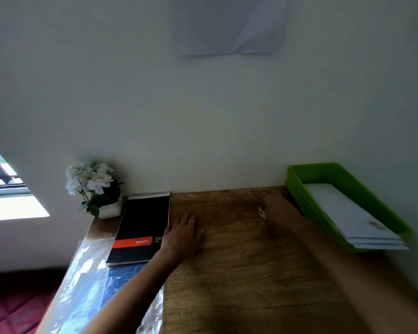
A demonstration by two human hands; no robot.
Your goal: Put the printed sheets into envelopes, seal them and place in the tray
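A green plastic tray (299,189) stands at the back right of the wooden desk. Several white envelopes (352,218) lie stacked in it, the top one with a brownish smudge. My right hand (279,208) reaches to the desk's far edge just left of the tray, and a small whitish bit shows under its thumb; what it is cannot be made out. My left hand (185,233) lies palm down on the desk with fingers curled under, beside the black notepad. No loose printed sheets are in view.
A black spiral notepad (140,227) with a red band lies at the desk's left. A clear plastic packet (87,285) lies in front of it, overhanging the edge. A small pot of white flowers (94,186) stands in the back left corner. The wooden desk (239,273) meets the wall.
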